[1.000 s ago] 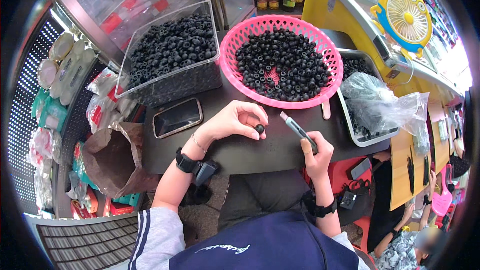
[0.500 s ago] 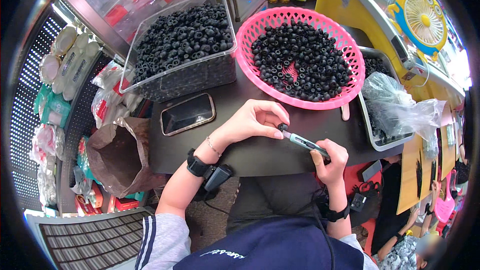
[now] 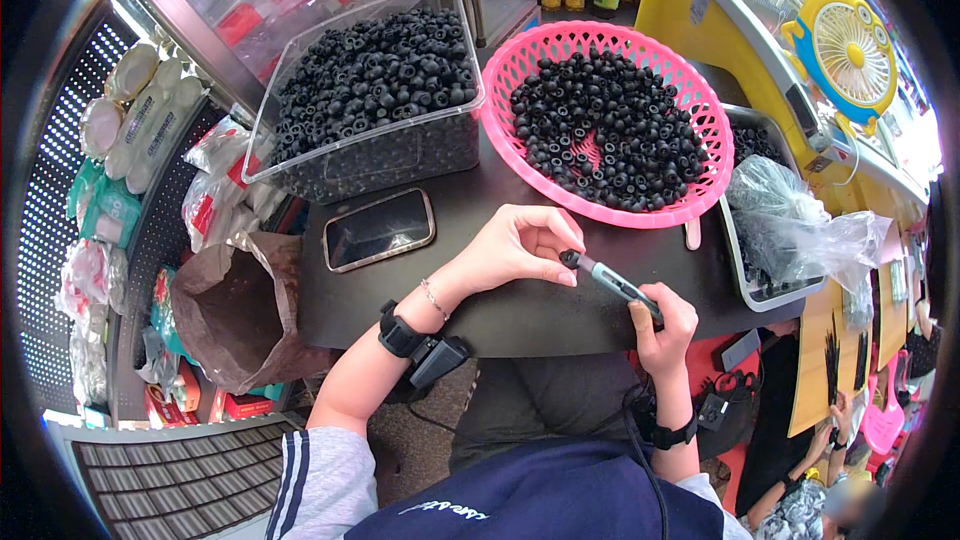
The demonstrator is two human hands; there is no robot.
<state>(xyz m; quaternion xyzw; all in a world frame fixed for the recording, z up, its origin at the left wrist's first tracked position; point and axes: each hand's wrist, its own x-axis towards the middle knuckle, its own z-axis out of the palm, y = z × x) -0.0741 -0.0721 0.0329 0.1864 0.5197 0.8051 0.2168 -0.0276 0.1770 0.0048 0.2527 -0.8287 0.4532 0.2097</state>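
Over the dark table, my left hand (image 3: 525,248) pinches a small black hollow round piece (image 3: 569,258) between thumb and fingertips. My right hand (image 3: 664,328) is closed around a slim grey-green utility knife (image 3: 617,284) with a dark slider. Its tip points up and left and meets the black piece, or comes very near it. Beyond my hands, a pink perforated basket (image 3: 604,216) holds many similar black pieces. To its left stands a clear plastic bin (image 3: 372,154), heaped with more of them.
A phone (image 3: 379,230) lies by my left forearm. An open brown sack (image 3: 238,315) stands left of the table. On the right, a tray (image 3: 785,290) of black pieces carries a clear plastic bag (image 3: 785,205). A yellow fan (image 3: 850,55) is beyond it. Another person (image 3: 800,500) sits at lower right.
The knife's tip has shifted slightly right and down along with the black piece, and the knife is angled a little more steeply. Both hands keep their grips. The whole view has shifted slightly.
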